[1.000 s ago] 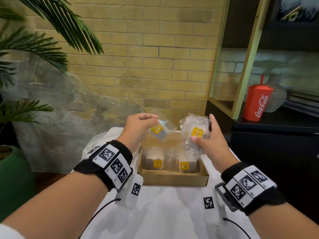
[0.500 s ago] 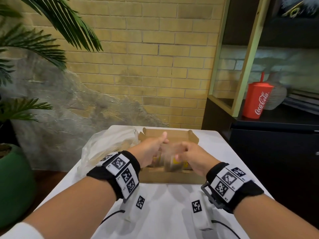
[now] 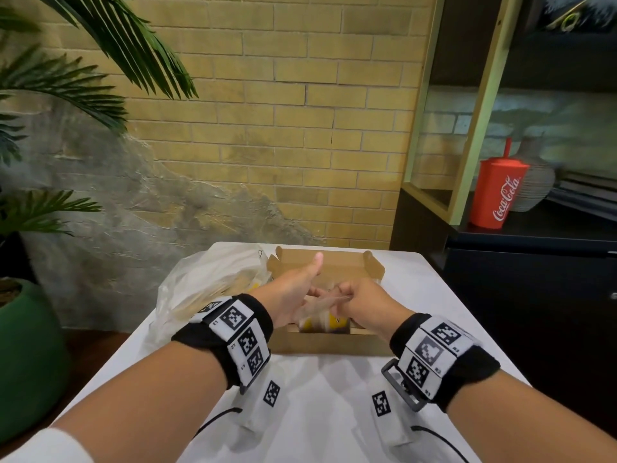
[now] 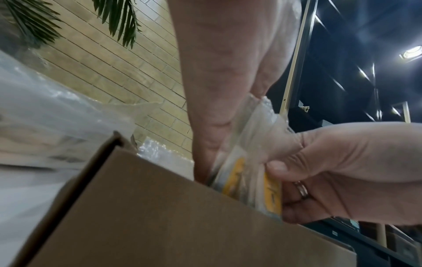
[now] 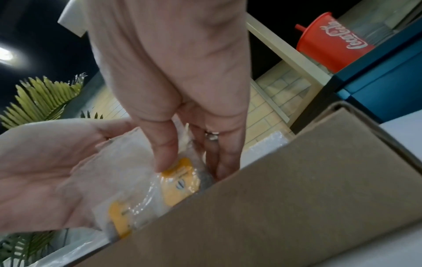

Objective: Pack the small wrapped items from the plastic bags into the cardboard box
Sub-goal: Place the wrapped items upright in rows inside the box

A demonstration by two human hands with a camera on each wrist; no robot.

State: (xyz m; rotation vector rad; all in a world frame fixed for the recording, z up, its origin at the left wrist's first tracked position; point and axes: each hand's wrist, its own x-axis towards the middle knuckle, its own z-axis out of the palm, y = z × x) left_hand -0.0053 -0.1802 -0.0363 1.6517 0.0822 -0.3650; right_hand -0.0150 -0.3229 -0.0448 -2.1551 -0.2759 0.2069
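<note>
An open cardboard box [image 3: 334,344] stands on the white table [image 3: 317,402]; both hands reach into it. My right hand [image 3: 350,297] pinches a clear-wrapped item with a yellow label [image 5: 180,184] between thumb and fingers, low against the box's near wall [image 5: 297,198]. My left hand [image 3: 297,289] has straight fingers and a raised thumb; its palm [image 5: 45,171] presses a second wrapped item [image 5: 121,216] against the first. In the left wrist view both yellow-labelled packets [image 4: 239,173] stand side by side between the hands. A crumpled plastic bag [image 3: 207,289] lies left of the box.
A dark cabinet [image 3: 517,295] stands close on the right, with a red Coca-Cola cup [image 3: 499,192] on its top. A green plant pot [image 3: 26,355] and palm leaves are on the left. A brick wall is behind the table. Bare white tabletop lies under my forearms.
Both hands came down from above the box, each with a wrapped item, and now hold the two packets together low inside it. The left hand's fingers have straightened.
</note>
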